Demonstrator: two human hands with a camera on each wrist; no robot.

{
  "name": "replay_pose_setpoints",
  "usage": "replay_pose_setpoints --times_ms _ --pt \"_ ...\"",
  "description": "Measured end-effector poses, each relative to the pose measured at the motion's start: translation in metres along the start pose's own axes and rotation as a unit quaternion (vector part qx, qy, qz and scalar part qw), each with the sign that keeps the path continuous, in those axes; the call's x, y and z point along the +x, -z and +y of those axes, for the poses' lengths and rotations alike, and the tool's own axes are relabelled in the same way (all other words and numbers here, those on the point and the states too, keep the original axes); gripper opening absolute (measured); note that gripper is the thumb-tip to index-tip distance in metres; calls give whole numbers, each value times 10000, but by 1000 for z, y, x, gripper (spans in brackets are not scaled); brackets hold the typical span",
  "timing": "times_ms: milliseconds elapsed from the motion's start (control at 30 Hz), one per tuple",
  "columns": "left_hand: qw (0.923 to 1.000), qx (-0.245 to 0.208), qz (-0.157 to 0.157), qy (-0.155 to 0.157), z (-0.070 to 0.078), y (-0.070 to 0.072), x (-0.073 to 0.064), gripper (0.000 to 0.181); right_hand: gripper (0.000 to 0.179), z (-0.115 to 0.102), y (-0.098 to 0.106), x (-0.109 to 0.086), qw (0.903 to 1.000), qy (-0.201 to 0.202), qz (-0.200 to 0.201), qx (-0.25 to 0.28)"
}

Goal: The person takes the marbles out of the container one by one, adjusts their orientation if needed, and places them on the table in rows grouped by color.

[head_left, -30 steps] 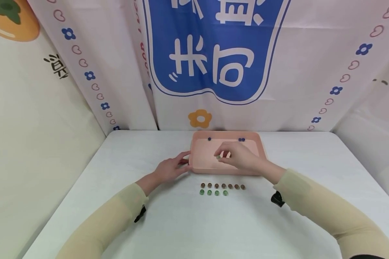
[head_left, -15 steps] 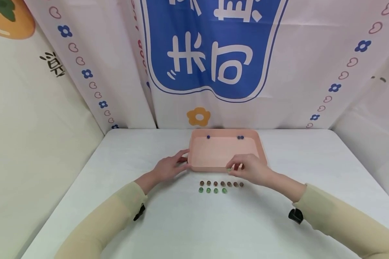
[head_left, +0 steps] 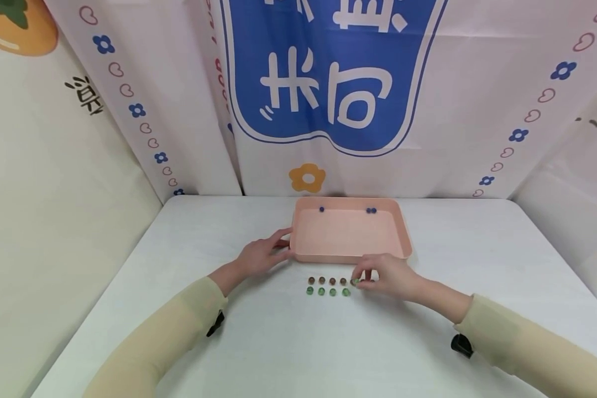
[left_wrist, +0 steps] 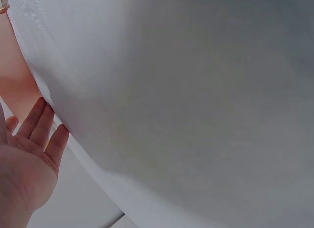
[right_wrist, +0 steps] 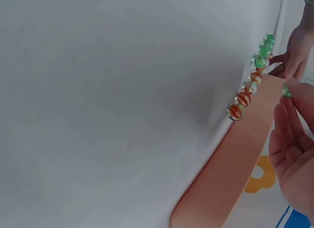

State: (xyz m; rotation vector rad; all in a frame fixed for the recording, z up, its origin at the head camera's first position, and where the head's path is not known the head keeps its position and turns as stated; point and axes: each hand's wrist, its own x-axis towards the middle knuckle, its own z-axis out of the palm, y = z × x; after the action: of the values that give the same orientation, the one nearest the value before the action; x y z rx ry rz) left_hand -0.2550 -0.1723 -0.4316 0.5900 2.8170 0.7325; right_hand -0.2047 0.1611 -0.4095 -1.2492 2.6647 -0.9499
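In the head view my right hand [head_left: 390, 275] pinches a green marble [right_wrist: 286, 90] between thumb and fingertips, above the right part of a row of brown swirled marbles [head_left: 321, 281]. A row of green marbles [head_left: 333, 292] lies just nearer to me, alongside the brown ones. The right hand hides some of the brown row's right end. My left hand [head_left: 260, 256] rests its fingertips against the left side of a shallow pink tray [head_left: 348, 235]; its fingers look nearly straight in the left wrist view. Inside the tray, one blue marble [head_left: 321, 209] and a pair of blue marbles [head_left: 371, 210] sit along the back wall.
The tray stands at the far edge of a white-covered table [head_left: 278, 342], close to a printed cloth backdrop [head_left: 428, 171]. Pale cloth walls flank both sides. The marble rows lie just in front of the tray.
My right hand has come out of the tray toward me, carrying the green marble over the front wall and down to the marble rows. The left hand has stayed at the tray's side.
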Motion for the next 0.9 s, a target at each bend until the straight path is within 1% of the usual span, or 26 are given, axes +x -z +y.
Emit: replay_pose_setpoints --times_ms 133,200,367,500,633,900 --pt "10000 12 -22 26 1 1 0 68 13 2 -5 -2 9997 -58 -136 -178" --pt "10000 17 -38 63 2 1 1 68 13 2 -7 -2 9993 -169 -204 -280" --pt "9998 40 -62 165 2 1 1 68 13 2 -12 -2 9984 -282 -260 -410" --pt "9998 57 -70 198 2 2 2 68 13 2 -14 -2 9981 -209 -337 -470" --pt "9998 39 -73 153 3 1 2 68 13 3 -15 -2 9973 -134 -419 -592" --pt "10000 7 -27 91 3 0 0 67 13 4 -18 -2 9967 -73 -399 -701"
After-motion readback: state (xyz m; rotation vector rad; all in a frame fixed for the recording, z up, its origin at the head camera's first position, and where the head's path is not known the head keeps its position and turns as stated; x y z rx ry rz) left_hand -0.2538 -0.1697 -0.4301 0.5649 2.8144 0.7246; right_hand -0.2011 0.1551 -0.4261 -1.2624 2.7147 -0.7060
